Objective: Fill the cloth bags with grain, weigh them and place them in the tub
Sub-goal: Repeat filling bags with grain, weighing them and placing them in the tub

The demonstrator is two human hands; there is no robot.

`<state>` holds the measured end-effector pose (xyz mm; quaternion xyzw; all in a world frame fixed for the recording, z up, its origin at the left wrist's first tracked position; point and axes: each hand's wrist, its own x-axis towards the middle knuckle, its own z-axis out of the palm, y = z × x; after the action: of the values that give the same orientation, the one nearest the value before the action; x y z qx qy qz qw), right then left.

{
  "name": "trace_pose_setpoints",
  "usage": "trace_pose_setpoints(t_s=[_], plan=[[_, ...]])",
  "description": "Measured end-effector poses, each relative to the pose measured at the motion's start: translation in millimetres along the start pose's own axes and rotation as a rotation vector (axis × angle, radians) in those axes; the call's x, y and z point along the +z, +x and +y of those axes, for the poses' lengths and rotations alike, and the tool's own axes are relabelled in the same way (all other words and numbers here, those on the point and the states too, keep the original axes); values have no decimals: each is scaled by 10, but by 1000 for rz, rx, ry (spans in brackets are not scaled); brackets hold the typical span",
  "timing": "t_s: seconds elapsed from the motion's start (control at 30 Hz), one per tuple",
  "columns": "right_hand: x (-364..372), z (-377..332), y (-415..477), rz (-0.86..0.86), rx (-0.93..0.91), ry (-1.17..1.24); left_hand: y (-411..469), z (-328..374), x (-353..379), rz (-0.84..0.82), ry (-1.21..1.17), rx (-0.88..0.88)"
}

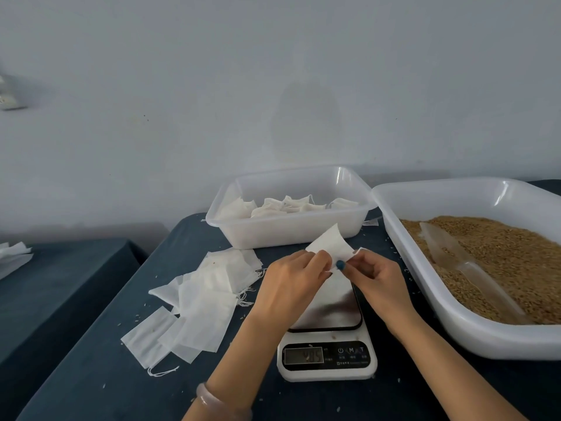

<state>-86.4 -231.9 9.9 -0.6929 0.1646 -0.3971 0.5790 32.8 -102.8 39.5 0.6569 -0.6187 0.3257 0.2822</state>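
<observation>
Two hands on one bag is what I'm getting on my feed here. The left hand (291, 281) and right hand (376, 281) are both pinching the near edge of a thin, flat white cloth bag (331, 246), fingers curled tight on it. The bag is sticking up tilted over the back edge of the scale (328, 372).

The scale is sitting near the front edge of the table (91, 375). It has a white plastic body and a shiny steel plate (331, 308) with rounded corners. The display is too blurry for me to read.

The clear plastic tub (288, 235) is sitting at the back edge just behind the hands, holding a row of plump filled bags (285, 206). At the right edge a big white tray (455, 329) is running out of frame, loaded with golden-brown grain (510, 256). A clear plastic scoop (473, 271) is lying half sunk in it.

A loose fan of empty bags (200, 299) with strings is lying left of the scale, toward the left edge. Stray kernels are dotting the dark blue cloth. I'm seeing narrow strips of open cloth between tub, tray and scale, and a wider patch at the front-left corner.
</observation>
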Motion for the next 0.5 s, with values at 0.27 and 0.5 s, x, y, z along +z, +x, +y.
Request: trace_pose_setpoints(t_s=[0.27, 0.5], plan=[[-3, -23, -4, 24, 15, -28, -11, 35, 5, -15, -140, -111], [-4, -35, 9, 58, -56, -26, -25, 78, 0, -60, -249, -212]])
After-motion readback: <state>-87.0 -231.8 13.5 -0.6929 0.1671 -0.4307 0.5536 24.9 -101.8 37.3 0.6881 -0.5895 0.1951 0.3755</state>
